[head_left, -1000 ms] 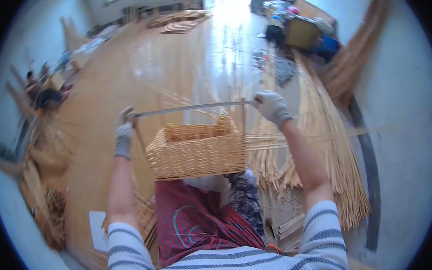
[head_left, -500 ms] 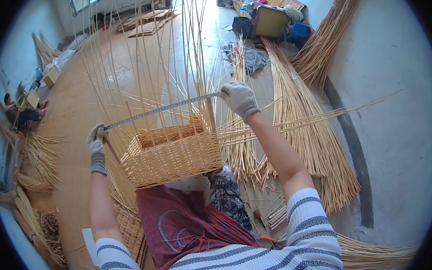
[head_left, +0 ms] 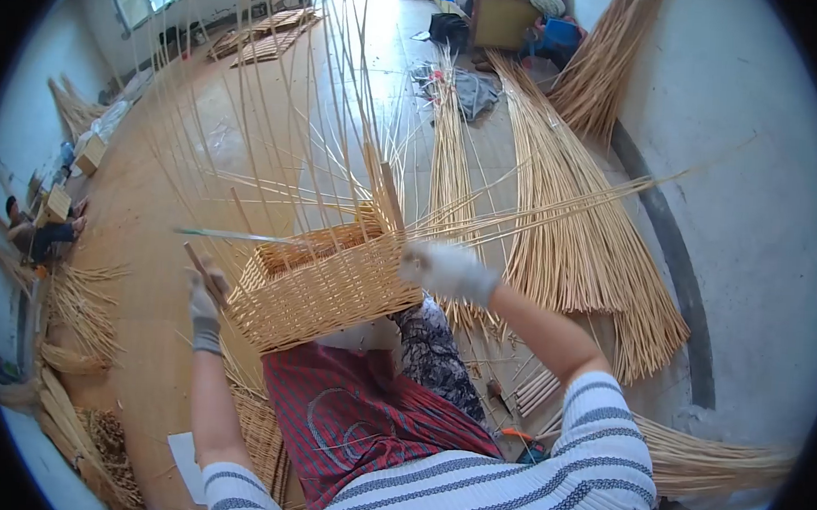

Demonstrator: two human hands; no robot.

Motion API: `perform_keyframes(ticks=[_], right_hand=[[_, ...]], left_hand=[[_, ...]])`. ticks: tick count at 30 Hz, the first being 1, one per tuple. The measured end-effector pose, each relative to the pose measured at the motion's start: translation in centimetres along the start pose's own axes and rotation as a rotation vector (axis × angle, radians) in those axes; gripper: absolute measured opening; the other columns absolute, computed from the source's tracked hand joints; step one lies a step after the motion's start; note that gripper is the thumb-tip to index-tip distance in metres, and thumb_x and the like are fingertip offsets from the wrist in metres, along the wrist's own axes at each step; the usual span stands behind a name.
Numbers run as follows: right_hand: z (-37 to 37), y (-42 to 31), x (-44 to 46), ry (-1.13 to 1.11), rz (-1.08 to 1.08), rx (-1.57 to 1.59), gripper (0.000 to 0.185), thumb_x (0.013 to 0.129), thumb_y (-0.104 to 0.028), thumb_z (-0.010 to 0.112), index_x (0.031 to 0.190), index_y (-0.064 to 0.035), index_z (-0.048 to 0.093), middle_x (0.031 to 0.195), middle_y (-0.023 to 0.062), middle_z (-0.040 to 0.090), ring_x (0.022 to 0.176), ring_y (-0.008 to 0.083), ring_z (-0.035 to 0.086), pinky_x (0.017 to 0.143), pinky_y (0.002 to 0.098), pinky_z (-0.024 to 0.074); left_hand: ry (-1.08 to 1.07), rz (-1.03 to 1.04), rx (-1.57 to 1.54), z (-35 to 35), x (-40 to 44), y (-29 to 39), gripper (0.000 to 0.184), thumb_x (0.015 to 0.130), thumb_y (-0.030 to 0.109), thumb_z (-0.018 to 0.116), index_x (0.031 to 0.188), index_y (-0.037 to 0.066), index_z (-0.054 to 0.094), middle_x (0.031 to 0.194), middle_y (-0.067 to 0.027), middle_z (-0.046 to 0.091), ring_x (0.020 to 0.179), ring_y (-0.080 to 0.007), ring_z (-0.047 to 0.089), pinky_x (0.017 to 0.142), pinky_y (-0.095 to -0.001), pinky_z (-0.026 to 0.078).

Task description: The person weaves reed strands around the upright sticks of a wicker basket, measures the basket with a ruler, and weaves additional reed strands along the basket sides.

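Head view: basket (head_left: 323, 292) sits tilted on the cloth (head_left: 359, 414) over the person's lap, open side up, posts at its corners. Hands apart: left hand (head_left: 205, 304) appears closed on the left post (head_left: 192, 254); right hand (head_left: 449, 269) is blurred beside the basket's right end, and whether its fingers grip anything cannot be told. Tape (head_left: 234, 236) spans part of the opening, its left end free of the left hand; its link to the right hand cannot be made out. Risks, as judged: the loose tape could whip or catch among the upright stakes (head_left: 289, 147) if drawn in fast or at a slant; a hard pull on the left post could lever it out of line or skew the weave; the basket could slide or tip, since the soft cloth gives uneven support. Edges: near lower edge lies against the cloth; right post (head_left: 391, 194) stands above the right end, close to the right hand. Long strands (head_left: 615, 194) run out rightward above the forearm, so a raised arm could snag them. Room: more open to the left, over bare floor (head_left: 157, 205); right side tighter, with bundles (head_left: 567, 226) spread near the strands.
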State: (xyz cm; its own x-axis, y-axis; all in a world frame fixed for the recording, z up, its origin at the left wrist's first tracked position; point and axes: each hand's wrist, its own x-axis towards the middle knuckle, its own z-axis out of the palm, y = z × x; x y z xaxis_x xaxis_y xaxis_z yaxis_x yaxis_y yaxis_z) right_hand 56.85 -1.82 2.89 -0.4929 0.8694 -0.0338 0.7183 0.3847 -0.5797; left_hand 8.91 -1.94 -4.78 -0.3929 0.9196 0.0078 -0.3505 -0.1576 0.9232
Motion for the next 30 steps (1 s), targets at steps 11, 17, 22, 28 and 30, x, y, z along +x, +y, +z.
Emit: perform_keyframes(ticks=[11,17,22,28,30], right_hand=[[16.4,-5.2,-20.8,-0.170,-0.244,0.049,0.041,0.088,-0.043,0.061,0.115,-0.0122,0.064,0.093,0.0152,0.068,0.090,0.0331,0.065,0.080,0.0468,0.0504],[5.8,0.9,-12.9,1.110,-0.175,0.585,0.033,0.095,0.001,0.055,0.127,-0.0055,0.051,0.112,0.0050,0.055,0.104,0.0165,0.053,0.095,0.0315,0.0438],[-4.2,8.8,-4.4,1.712,0.154,0.271,0.034,0.098,-0.024,0.058,0.123,-0.0019,0.053,0.102,0.0133,0.062,0.106,0.0239,0.062,0.085,0.0372,0.0505],[-6.8,6.7,-4.4,1.282,0.362,0.090,0.039,0.097,-0.046,0.049,0.101,-0.0133,0.069,0.080,0.0199,0.067,0.077,0.0404,0.064,0.068,0.0473,0.0508],[-6.9,6.3,-3.6,1.220,0.212,-0.039,0.038,0.096,-0.048,0.048,0.096,-0.0153,0.068,0.084,0.0165,0.068,0.081,0.0395,0.064,0.070,0.0480,0.0499]], left_hand=[[-0.390,-0.046,0.112,16.8,-8.0,5.8,0.041,0.099,0.046,0.053,0.074,0.014,0.049,0.053,0.0068,0.035,0.041,-0.0044,0.030,0.037,-0.0231,0.025],[-0.710,-0.139,-0.023,19.8,-22.4,8.5,0.036,0.100,0.040,0.054,0.081,0.011,0.051,0.058,0.0047,0.042,0.046,-0.0053,0.038,0.041,-0.0238,0.030],[-0.778,-0.145,0.066,17.5,-32.5,6.2,0.034,0.097,0.038,0.061,0.087,0.006,0.055,0.071,0.0015,0.053,0.060,-0.0065,0.047,0.054,-0.0225,0.037],[-0.824,-0.314,0.058,17.3,-38.1,3.9,0.020,0.092,0.013,0.064,0.077,0.003,0.055,0.074,-0.0026,0.057,0.067,-0.0094,0.050,0.062,-0.0247,0.041],[-0.780,-0.300,0.048,17.5,-38.2,4.3,0.018,0.090,0.010,0.063,0.076,0.003,0.056,0.074,-0.0038,0.058,0.067,-0.0106,0.051,0.064,-0.0256,0.041]])
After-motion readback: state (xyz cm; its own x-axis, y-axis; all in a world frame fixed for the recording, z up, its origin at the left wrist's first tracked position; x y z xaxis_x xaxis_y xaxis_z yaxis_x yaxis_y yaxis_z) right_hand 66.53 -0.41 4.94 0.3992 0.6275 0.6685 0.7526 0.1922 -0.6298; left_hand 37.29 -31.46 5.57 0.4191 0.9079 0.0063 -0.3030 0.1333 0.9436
